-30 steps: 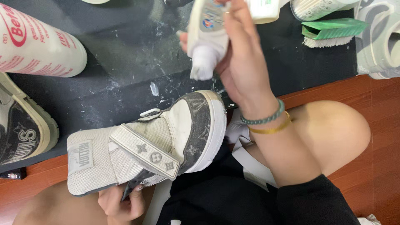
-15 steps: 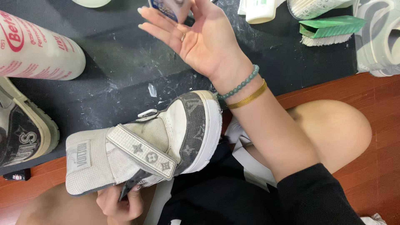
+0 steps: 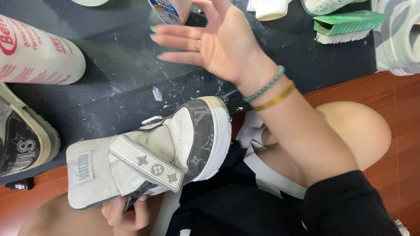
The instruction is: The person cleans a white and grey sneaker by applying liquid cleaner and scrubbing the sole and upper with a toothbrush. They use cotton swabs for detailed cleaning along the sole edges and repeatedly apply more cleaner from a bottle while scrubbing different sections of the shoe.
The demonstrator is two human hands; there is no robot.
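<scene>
My left hand (image 3: pixel 127 214) grips a grey and white high-top sneaker (image 3: pixel 148 153) from below, by its ankle end. The sneaker lies on its side over my lap, toe pointing right, strap across the middle. My right hand (image 3: pixel 214 43) hovers above the black mat (image 3: pixel 122 87) with palm showing, fingers spread toward the left and nothing in it. It wears a ring, a green bead bracelet and a gold bangle. A small labelled bottle (image 3: pixel 168 9) stands just behind its fingers.
A large white and pink canister (image 3: pixel 39 54) lies at the left. Below it sits another worn sneaker (image 3: pixel 22 140). At the top right are a green brush (image 3: pixel 345 24), a white bottle (image 3: pixel 271 6) and a pale shoe (image 3: pixel 398 35). Red wood floor (image 3: pixel 385 96) shows at right.
My right hand held a white bottle a second ago; it has let go, opened flat and shifted left. The sneaker and my left hand have barely moved.
</scene>
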